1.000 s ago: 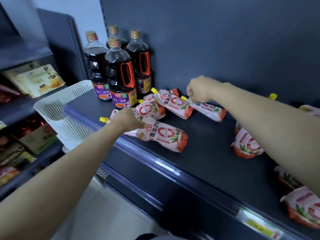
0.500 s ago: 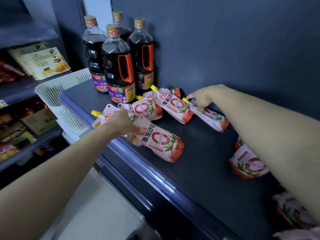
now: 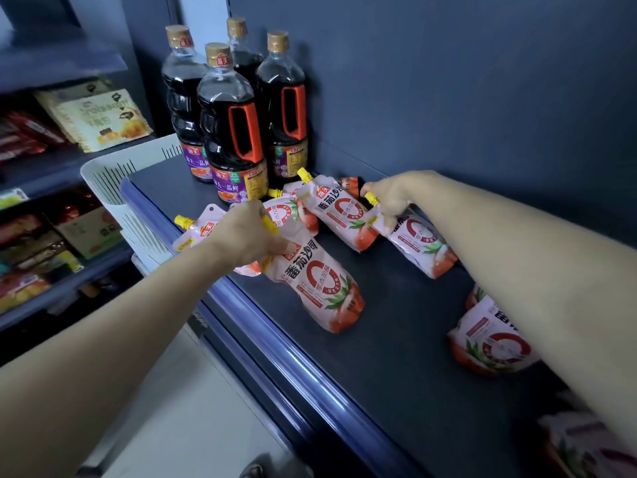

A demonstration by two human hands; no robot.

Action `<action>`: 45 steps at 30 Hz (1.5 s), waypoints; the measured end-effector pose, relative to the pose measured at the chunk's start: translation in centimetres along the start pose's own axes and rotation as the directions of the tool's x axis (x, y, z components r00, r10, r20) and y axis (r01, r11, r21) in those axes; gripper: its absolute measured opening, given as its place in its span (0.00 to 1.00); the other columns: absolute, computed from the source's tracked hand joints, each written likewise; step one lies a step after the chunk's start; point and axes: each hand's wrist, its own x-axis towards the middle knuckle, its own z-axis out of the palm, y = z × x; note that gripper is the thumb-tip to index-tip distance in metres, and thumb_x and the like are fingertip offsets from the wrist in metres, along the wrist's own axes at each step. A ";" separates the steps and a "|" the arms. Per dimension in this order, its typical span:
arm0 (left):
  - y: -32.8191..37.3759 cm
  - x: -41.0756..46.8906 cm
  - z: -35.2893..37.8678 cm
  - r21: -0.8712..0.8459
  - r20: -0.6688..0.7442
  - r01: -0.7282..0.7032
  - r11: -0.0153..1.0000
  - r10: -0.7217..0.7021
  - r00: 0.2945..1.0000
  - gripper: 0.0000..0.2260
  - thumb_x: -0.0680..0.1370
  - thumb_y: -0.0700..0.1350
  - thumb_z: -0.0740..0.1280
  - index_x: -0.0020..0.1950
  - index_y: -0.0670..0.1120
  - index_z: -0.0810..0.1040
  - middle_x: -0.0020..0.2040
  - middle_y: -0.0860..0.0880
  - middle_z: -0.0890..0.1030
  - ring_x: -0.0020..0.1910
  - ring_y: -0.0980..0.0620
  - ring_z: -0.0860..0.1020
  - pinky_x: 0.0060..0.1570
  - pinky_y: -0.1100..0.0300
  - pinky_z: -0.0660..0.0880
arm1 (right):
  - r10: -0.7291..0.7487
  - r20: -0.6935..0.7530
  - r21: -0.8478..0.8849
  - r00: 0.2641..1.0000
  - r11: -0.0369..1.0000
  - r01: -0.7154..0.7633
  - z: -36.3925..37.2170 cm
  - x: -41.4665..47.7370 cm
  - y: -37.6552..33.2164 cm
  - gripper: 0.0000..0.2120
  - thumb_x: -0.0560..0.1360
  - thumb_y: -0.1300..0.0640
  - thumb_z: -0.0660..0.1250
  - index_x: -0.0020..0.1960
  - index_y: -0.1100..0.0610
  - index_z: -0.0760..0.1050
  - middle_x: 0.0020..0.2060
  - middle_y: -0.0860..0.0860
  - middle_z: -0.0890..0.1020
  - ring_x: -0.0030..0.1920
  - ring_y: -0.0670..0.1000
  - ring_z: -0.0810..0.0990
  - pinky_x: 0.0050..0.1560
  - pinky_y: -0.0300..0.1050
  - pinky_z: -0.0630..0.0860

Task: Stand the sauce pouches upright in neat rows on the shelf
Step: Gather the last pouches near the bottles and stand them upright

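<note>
Sauce pouches, white-and-red spouted plastic, lay flat on dark shelf [image 3: 396, 357]. My left hand [image 3: 246, 232] gripped front pouch [image 3: 317, 284]; right hand [image 3: 391, 196] gripped rear pouch [image 3: 418, 241].

shop | retail shelf [image 3: 396, 339] w/ 4 sauce bottles [image 3: 231, 132], pouches [image 3: 320, 281]

Glossy plastic pouches [image 3: 322, 288]; matt dark shelf [image 3: 396, 339]; shiny bottles [image 3: 231, 132].

Six or so red-and-white spouted sauce pouches [image 3: 322, 286] lie flat or tilted on the dark shelf [image 3: 396, 357], none upright. Yellow caps point toward 10–11 o'clock. One more pouch [image 3: 493, 343] lies at 4 o'clock, apart.
</note>
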 end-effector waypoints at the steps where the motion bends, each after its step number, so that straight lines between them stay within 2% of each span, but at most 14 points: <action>1: 0.0 0.0 0.1 -0.002 0.001 -0.009 1.000 0.009 1.000 0.18 0.66 0.49 0.77 0.48 0.46 0.72 0.38 0.52 0.79 0.37 0.55 0.78 0.29 0.63 0.71 | 0.007 -0.053 -0.038 0.999 0.999 -0.009 -0.1 -0.2 -0.1 0.44 0.67 0.62 0.76 0.75 0.50 0.55 0.67 0.52 0.74 0.63 0.59 0.75 0.60 0.55 0.74; 6: 0.6 0.5 0.6 -0.082 0.010 -0.029 0.996 0.030 0.999 0.12 0.67 0.44 0.76 0.43 0.40 0.78 0.38 0.47 0.83 0.35 0.51 0.80 0.35 0.57 0.78 | 0.005 -0.307 -0.155 0.952 0.986 -0.055 -0.5 -1.2 -1.4 0.24 0.68 0.52 0.76 0.62 0.51 0.74 0.62 0.59 0.70 0.61 0.60 0.69 0.57 0.50 0.69; 10: 2.6 0.9 1.1 -0.056 0.016 -0.181 0.982 0.182 0.983 0.06 0.67 0.38 0.73 0.33 0.41 0.76 0.29 0.48 0.76 0.27 0.52 0.72 0.26 0.62 0.70 | -0.020 -0.414 -0.080 0.910 0.997 -0.014 -1.4 -3.3 -1.3 0.16 0.71 0.55 0.73 0.56 0.61 0.79 0.56 0.58 0.80 0.56 0.59 0.78 0.49 0.43 0.73; 13: 3.7 1.2 0.9 -0.009 0.047 -0.337 0.942 0.337 0.940 0.07 0.68 0.39 0.71 0.35 0.36 0.76 0.29 0.48 0.71 0.26 0.52 0.64 0.21 0.67 0.63 | 0.027 -0.477 -0.004 0.879 0.999 -0.033 -2.0 -5.2 -0.9 0.15 0.70 0.56 0.73 0.53 0.63 0.79 0.52 0.59 0.82 0.53 0.60 0.80 0.49 0.46 0.77; 16: 4.2 1.6 0.7 0.020 0.099 -0.426 0.904 0.422 0.901 0.08 0.69 0.40 0.71 0.32 0.40 0.75 0.27 0.49 0.69 0.25 0.53 0.62 0.20 0.67 0.61 | 0.059 -0.483 0.047 0.874 0.998 -0.041 -1.7 -6.7 -0.9 0.14 0.69 0.57 0.74 0.52 0.61 0.80 0.52 0.57 0.82 0.53 0.59 0.80 0.49 0.47 0.77; 19: 4.1 2.1 0.1 0.049 0.189 -0.467 0.883 0.451 0.872 0.12 0.69 0.41 0.72 0.29 0.45 0.72 0.27 0.49 0.69 0.27 0.51 0.64 0.28 0.61 0.65 | 0.124 -0.456 0.123 0.881 0.989 -0.076 -0.9 -8.6 -1.3 0.12 0.69 0.58 0.75 0.51 0.61 0.81 0.50 0.57 0.83 0.45 0.56 0.79 0.39 0.42 0.72; 21: 4.0 2.4 -0.1 0.091 0.269 -0.482 0.872 0.444 0.855 0.09 0.68 0.42 0.73 0.31 0.44 0.75 0.28 0.48 0.72 0.29 0.49 0.67 0.32 0.60 0.66 | 0.167 -0.446 0.162 0.879 0.981 -0.104 -0.3 -9.9 -1.6 0.14 0.68 0.58 0.75 0.51 0.62 0.81 0.49 0.58 0.84 0.43 0.56 0.77 0.37 0.41 0.69; 25: 4.2 2.4 -0.5 0.147 0.359 -0.551 0.822 0.475 0.804 0.12 0.67 0.44 0.75 0.31 0.41 0.75 0.27 0.48 0.70 0.28 0.50 0.67 0.29 0.59 0.64 | 0.255 -0.449 0.245 0.856 0.957 -0.157 1.2 -12.3 -3.1 0.14 0.69 0.57 0.74 0.52 0.64 0.81 0.50 0.61 0.83 0.43 0.57 0.78 0.38 0.41 0.69; 27: 4.3 2.6 -0.4 0.152 0.378 -0.590 0.793 0.505 0.776 0.12 0.67 0.46 0.75 0.34 0.38 0.78 0.29 0.46 0.74 0.32 0.47 0.72 0.34 0.58 0.69 | 0.302 -0.437 0.293 0.847 0.938 -0.183 1.9 -13.7 -3.9 0.15 0.70 0.56 0.74 0.52 0.65 0.81 0.49 0.61 0.83 0.44 0.58 0.80 0.38 0.41 0.71; 29: 4.3 2.6 -0.2 0.107 0.417 -0.602 0.791 0.514 0.750 0.11 0.67 0.47 0.76 0.38 0.40 0.81 0.34 0.44 0.80 0.38 0.45 0.77 0.40 0.55 0.75 | 0.350 -0.406 0.318 0.844 0.920 -0.228 2.7 -15.3 -4.5 0.15 0.71 0.56 0.73 0.52 0.65 0.81 0.46 0.58 0.83 0.38 0.55 0.80 0.32 0.35 0.73; 31: 4.3 2.1 0.4 0.053 0.462 -0.622 0.781 0.533 0.709 0.09 0.66 0.46 0.76 0.37 0.42 0.82 0.34 0.47 0.80 0.37 0.48 0.76 0.36 0.57 0.73 | 0.420 -0.364 0.364 0.831 0.886 -0.288 3.7 -16.9 -4.7 0.14 0.71 0.56 0.73 0.53 0.63 0.81 0.43 0.55 0.81 0.33 0.51 0.76 0.25 0.32 0.70; 36: 5.1 0.1 1.9 -0.061 0.551 -0.668 0.742 0.583 0.597 0.05 0.68 0.43 0.75 0.41 0.43 0.83 0.39 0.46 0.82 0.39 0.49 0.78 0.34 0.60 0.71 | 0.581 -0.305 0.442 0.755 0.788 -0.428 6.6 -20.2 -4.2 0.14 0.69 0.56 0.74 0.53 0.59 0.81 0.46 0.53 0.81 0.47 0.53 0.77 0.46 0.44 0.74; 39: 5.6 -1.1 2.8 -0.080 0.578 -0.715 0.695 0.617 0.534 0.03 0.68 0.44 0.75 0.39 0.46 0.82 0.40 0.45 0.83 0.40 0.49 0.79 0.35 0.59 0.73 | 0.675 -0.286 0.468 0.680 0.718 -0.515 8.0 -21.7 -3.4 0.16 0.69 0.58 0.74 0.54 0.62 0.80 0.48 0.56 0.82 0.50 0.56 0.79 0.46 0.43 0.74; 45: 7.0 -3.3 4.5 -0.155 0.630 -0.743 0.651 0.645 0.433 0.08 0.68 0.43 0.75 0.32 0.50 0.79 0.31 0.53 0.78 0.32 0.55 0.76 0.29 0.62 0.70 | 0.768 -0.263 0.507 0.584 0.625 -0.594 9.8 -24.0 -1.3 0.12 0.70 0.61 0.72 0.52 0.63 0.81 0.51 0.59 0.83 0.52 0.58 0.80 0.48 0.44 0.76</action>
